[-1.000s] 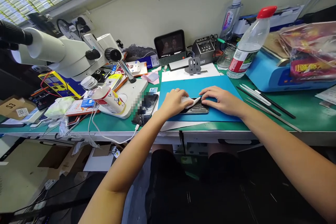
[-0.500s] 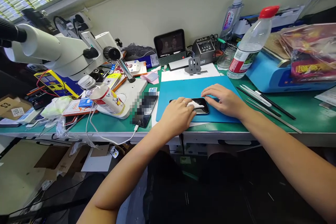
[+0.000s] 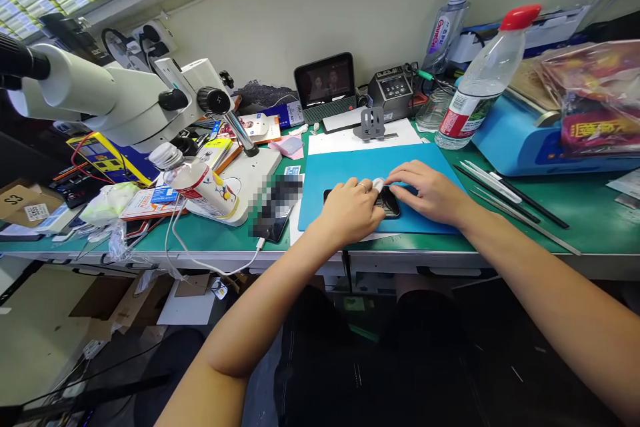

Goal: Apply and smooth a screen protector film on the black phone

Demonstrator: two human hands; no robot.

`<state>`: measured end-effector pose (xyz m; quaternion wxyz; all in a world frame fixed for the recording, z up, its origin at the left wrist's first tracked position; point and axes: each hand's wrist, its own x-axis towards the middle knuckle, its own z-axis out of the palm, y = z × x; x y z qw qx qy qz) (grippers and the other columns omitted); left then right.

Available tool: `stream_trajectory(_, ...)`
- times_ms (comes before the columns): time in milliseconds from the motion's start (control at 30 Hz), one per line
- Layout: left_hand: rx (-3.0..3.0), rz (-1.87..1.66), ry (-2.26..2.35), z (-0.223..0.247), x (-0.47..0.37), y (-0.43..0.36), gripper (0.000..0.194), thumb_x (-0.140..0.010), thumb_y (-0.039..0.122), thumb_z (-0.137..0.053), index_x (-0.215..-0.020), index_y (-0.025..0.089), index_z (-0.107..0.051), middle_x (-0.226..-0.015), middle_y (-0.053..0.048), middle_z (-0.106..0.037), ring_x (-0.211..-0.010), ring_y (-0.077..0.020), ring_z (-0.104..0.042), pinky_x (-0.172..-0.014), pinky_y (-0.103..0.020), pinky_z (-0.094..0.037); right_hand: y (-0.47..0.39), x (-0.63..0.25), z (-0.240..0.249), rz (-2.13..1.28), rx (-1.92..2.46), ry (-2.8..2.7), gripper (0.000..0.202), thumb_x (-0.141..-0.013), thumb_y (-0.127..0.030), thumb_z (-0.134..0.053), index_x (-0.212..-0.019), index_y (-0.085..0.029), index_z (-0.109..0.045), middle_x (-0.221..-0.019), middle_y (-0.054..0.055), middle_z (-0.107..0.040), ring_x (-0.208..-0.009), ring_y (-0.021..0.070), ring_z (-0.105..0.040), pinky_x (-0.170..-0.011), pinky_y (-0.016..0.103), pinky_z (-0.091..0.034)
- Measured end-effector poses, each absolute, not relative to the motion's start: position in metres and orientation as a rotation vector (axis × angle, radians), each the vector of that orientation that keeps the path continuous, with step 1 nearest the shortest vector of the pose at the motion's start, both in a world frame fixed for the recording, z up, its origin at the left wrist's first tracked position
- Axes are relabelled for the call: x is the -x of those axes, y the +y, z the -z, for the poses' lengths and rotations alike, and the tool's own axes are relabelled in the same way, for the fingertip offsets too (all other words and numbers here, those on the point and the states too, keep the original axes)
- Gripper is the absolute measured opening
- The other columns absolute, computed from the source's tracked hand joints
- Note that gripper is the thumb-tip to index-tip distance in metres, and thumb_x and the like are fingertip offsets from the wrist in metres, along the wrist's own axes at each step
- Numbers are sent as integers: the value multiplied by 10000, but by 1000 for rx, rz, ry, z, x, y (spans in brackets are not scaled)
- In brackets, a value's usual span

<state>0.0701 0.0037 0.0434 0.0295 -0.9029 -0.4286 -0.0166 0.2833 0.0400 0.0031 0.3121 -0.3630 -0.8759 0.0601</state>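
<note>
L hand (image 3: pixel 352 211) holding white cloth (image 3: pixel 379 184) on phone (image 3: pixel 393 205); R hand (image 3: pixel 423 192) half-curled nr phone's R end, grip unclear.

On the blue mat (image 3: pixel 345 163): left hand (image 3: pixel 353 211) with white wipe (image 3: pixel 379 184) over a dark phone (image 3: pixel 392 207), right hand (image 3: pixel 425 191) alongside. Left of mat: microscope (image 3: pixel 133 107).

Hands: two, bare left hand (image 3: pixel 353 209), bare right hand (image 3: pixel 425 191). Phones: two, flat black phone (image 3: pixel 393 206), flat black cabled phone (image 3: pixel 274 228). Plastic bottles: three, red-capped clear bottle (image 3: pixel 470 103), white-capped clear bottle (image 3: pixel 443 33), white-capped printed bottle (image 3: pixel 205 188). White microscope (image 3: pixel 135 99): one. Blue rectangular mat (image 3: pixel 350 163): one. Black-framed screen (image 3: pixel 325 85): one. White wipe (image 3: pixel 379 183): one.
</note>
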Motion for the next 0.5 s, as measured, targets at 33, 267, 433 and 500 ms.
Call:
stream_trajectory(33, 2781, 25, -1332, -45, -70, 7, 391, -1010, 266, -358, -1254, 140, -636, -1262, -104, -652, -1082, -283, -571, -882, -396, -478, 40, -284, -3, -168, 970, -2305, 233, -969, -346, -490, -988, -237, -695, -1017, 122, -726, -1013, 322, -635, -899, 506, -519)
stream_trajectory(267, 2790, -55, -1325, -48, -54, -4, 404, -995, 227, -359, -1306, 154, -606, -1321, -114, -611, -1044, -278, -561, -878, -401, -477, 38, -287, -2, -289, 1123, -2202, 404, -964, -417, -513, -1315, -226, -567, -1119, 127, -715, -1029, 319, -639, -843, 485, -546)
stream_trajectory(433, 2811, -25, -1327, -46, -58, -9, 421, -994, 242, -352, -1331, 173, -595, -1357, -93, -599, -1092, -282, -550, -875, -406, -483, 39, -285, -1, -276, 1107, -2242, 375, -978, -408, -479, -1287, -226, -585, -1143, 134, -709, -1077, 331, -623, -899, 514, -525)
stream_trajectory(500, 2805, -18, -1326, -46, -65, -2, 429, -1001, 259, -345, -1335, 161, -595, -1352, -97, -606, -1118, -285, -553, -879, -405, -484, 40, -284, 0, -270, 1095, -2261, 365, -979, -403, -468, -1264, -216, -602, -1141, 141, -711, -1078, 337, -621, -917, 529, -517)
